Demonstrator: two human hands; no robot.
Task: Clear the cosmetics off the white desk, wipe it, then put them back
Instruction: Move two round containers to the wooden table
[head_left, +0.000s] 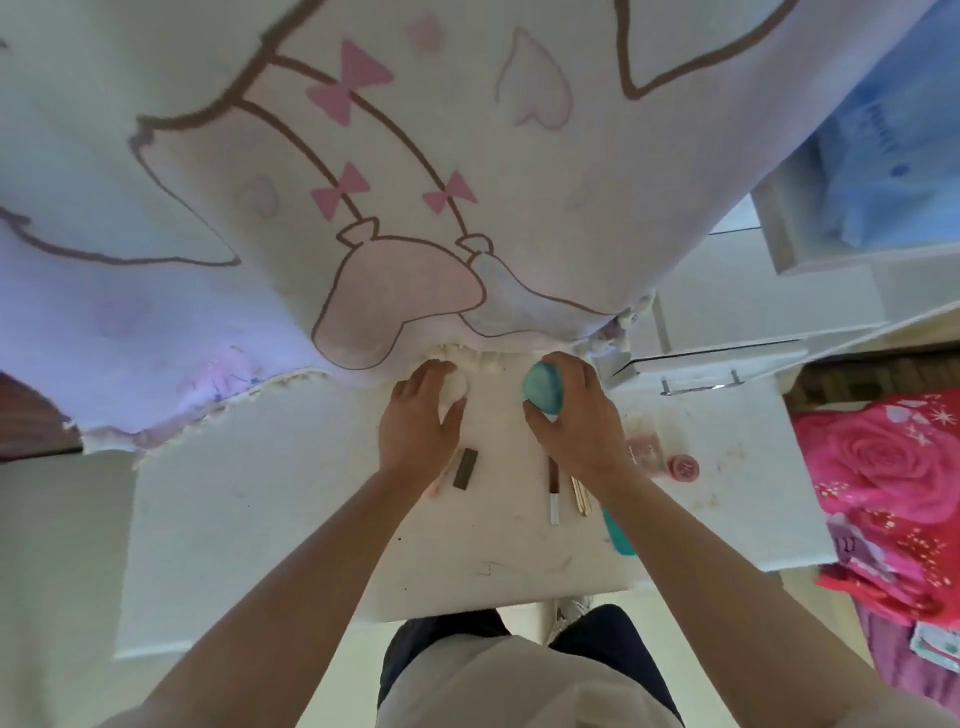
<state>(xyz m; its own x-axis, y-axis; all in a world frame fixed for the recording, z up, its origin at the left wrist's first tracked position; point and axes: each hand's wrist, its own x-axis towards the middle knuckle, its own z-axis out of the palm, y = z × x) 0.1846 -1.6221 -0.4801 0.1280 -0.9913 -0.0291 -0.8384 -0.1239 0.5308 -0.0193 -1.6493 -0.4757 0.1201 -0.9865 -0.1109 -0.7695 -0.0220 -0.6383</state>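
Note:
At the far edge of the white desk (260, 519), my left hand (418, 421) wraps around a round white jar (457, 389). My right hand (576, 415) grips a round teal jar (543, 387) beside it. Below my hands lie a dark rectangular stick (465, 468), a slim brown and white tube (554, 491) and a gold clip-like piece (581, 496). A teal tube (618, 535) shows partly from under my right forearm. To the right sit a clear pinkish case (644, 452) and a small pink round jar (683, 467).
A large white and pink cartoon curtain (363, 182) hangs over the back of the desk. A white drawer with a metal handle (698, 387) stands open at the right. A pink rose blanket (883, 493) lies at the far right. The desk top is stained.

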